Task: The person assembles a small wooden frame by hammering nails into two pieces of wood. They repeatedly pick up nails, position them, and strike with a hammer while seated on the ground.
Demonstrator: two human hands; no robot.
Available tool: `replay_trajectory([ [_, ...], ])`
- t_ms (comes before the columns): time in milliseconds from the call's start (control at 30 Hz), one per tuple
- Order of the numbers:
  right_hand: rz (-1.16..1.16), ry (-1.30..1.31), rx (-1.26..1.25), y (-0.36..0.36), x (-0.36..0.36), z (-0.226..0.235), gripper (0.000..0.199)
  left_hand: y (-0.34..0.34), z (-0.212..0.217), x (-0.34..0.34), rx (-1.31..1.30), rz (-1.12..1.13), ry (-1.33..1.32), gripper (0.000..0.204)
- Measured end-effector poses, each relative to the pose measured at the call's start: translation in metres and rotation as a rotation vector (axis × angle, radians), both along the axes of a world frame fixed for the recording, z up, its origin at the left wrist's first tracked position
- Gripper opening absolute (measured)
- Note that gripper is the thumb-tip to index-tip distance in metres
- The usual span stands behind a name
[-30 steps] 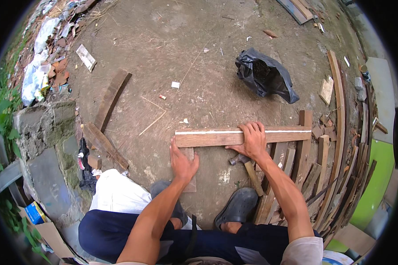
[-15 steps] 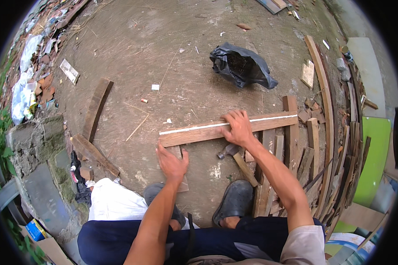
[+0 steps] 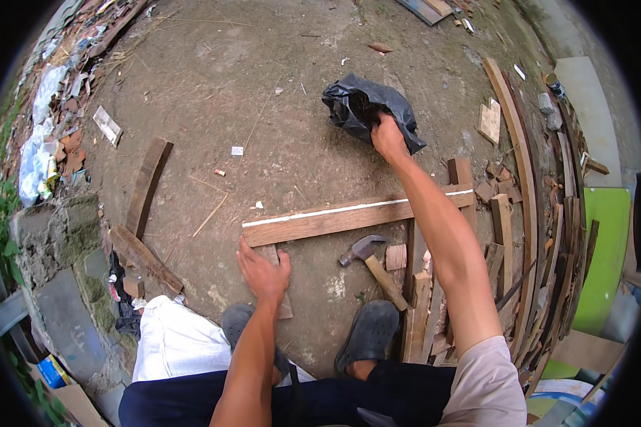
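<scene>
A long wooden plank (image 3: 335,219) with a pale top edge lies across the dirt ground in front of me. My left hand (image 3: 262,268) rests flat, fingers spread, on a short board (image 3: 283,302) just under the plank's left end. My right hand (image 3: 389,136) reaches far forward and its fingers are at the opening of a crumpled black plastic bag (image 3: 363,107); whether they grip it is unclear. A claw hammer (image 3: 372,262) with a wooden handle lies on the ground below the plank, between my arms.
Stacked wooden slats and curved strips (image 3: 527,235) pile along the right. Two loose boards (image 3: 147,186) lie at the left beside a concrete block (image 3: 57,231). A white sack (image 3: 178,341) sits by my left foot. My dark clogs (image 3: 367,334) stand near the hammer. A green panel (image 3: 605,249) is far right.
My right hand left the plank and stretched forward to the black bag. My left hand stayed on the short board under the plank. The hammer is now uncovered.
</scene>
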State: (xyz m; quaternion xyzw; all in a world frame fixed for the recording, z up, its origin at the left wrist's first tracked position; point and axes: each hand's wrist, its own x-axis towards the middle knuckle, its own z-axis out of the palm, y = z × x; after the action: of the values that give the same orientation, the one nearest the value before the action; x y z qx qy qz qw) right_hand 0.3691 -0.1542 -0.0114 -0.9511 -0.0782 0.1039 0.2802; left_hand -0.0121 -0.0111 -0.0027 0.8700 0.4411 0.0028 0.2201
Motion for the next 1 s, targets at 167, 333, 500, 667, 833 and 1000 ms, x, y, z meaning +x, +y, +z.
replay_trajectory([
  [167,0.295,-0.309,-0.013,-0.007,0.001,-0.007,0.034,-0.001,0.001,0.000,0.007,0.012,0.024,0.096],
  [333,0.558,-0.384,-0.257,-0.009,0.008,-0.008,0.029,0.000,0.005,-0.003,-0.008,0.001,0.018,0.097],
  [500,0.683,-0.411,-0.406,-0.007,0.018,0.001,0.030,0.002,0.012,0.002,-0.011,-0.019,0.006,0.098],
  [667,0.578,-0.488,-0.076,-0.009,0.016,-0.008,0.029,0.001,0.010,0.003,-0.017,-0.030,-0.006,0.098],
  [833,0.076,-0.399,0.166,0.013,-0.018,0.020,0.022,0.002,0.014,0.002,-0.025,-0.026,-0.017,0.099],
  [1000,-0.004,0.298,0.797,0.034,-0.091,0.051,0.029,0.002,0.011,0.000,-0.007,-0.050,-0.053,0.100],
])
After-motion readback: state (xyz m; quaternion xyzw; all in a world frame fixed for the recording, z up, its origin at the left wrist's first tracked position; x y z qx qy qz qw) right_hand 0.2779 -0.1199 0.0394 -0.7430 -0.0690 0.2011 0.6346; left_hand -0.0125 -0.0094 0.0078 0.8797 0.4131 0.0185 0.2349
